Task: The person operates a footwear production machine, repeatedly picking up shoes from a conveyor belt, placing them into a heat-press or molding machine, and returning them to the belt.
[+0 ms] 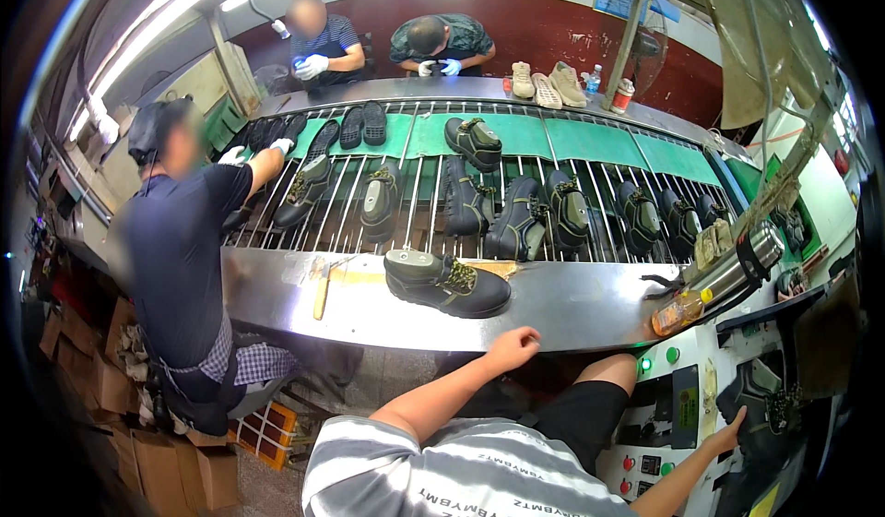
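Observation:
My left hand [513, 347] hangs at the metal table's front edge with its fingers curled in and no object visible in them. Just beyond it, a black work shoe [447, 284] with yellow-flecked laces and a grey insole piece lies on the steel top, toe to the right. At the far right, my right hand [728, 432] grips another black shoe [758, 402] beside a white machine; part of its grip is hidden behind the shoe. To the left of the table shoe rests a knife-like tool [322, 294] with a yellowish handle.
Several black shoes stand on a roller conveyor [424, 205] with a green belt [590, 142]. A steel thermos [737, 257] and amber bottle [682, 312] stand at the table's right end. The machine's button panel [659, 415] is beside my knee. A co-worker [189, 240] reaches over the conveyor at left.

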### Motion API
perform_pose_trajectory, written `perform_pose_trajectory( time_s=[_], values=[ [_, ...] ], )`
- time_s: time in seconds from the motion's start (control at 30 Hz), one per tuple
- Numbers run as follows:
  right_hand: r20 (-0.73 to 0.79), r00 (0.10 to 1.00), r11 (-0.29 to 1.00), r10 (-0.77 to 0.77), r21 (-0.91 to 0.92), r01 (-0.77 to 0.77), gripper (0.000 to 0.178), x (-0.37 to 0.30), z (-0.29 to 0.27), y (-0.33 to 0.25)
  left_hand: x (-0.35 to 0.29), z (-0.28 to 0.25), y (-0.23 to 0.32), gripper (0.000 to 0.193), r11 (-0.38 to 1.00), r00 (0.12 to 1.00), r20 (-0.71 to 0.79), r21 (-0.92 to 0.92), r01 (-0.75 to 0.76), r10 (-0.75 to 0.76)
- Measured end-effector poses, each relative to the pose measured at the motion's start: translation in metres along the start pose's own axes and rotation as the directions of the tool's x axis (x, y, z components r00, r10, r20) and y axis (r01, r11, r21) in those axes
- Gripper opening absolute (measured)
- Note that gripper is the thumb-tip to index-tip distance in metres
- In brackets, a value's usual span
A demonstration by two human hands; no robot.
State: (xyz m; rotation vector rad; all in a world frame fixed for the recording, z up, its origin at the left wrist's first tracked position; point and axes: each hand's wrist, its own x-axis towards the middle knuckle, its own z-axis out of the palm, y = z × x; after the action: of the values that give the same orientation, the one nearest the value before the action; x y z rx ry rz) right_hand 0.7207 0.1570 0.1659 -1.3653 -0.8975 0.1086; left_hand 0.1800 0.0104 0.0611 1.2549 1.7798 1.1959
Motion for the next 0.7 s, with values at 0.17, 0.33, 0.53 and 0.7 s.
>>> perform_pose_trajectory(
  time_s=[0.17,0.33,0.53,0.7],
  values=[
    [0.513,0.804,0.778,0.301,0.356,-0.518,0.054,-0.072,0.054,-0.036,-0.027,-0.001,0.062,0.059,0.861,0.900,0.363,-0.508,-0.024,0.240],
    [0.975,0.221,0.853,-0.021,0.133,-0.504,0.067,-0.189,0.117,-0.174,-0.026,-0.050,0.123,0.120,0.377,0.847,0.121,-0.921,-0.099,0.517],
    [0.727,-0.415,0.817,-0.547,0.571,-0.078,0.050,-0.280,0.170,-0.332,-0.089,-0.183,0.046,0.090,0.018,0.953,-0.281,-0.958,-0.285,0.114],
    [0.857,-0.208,0.867,-0.471,0.493,0.068,0.036,-0.286,0.193,-0.290,-0.119,-0.265,-0.037,0.070,0.228,0.629,-0.738,-0.674,-0.702,-0.243]
  ],
)
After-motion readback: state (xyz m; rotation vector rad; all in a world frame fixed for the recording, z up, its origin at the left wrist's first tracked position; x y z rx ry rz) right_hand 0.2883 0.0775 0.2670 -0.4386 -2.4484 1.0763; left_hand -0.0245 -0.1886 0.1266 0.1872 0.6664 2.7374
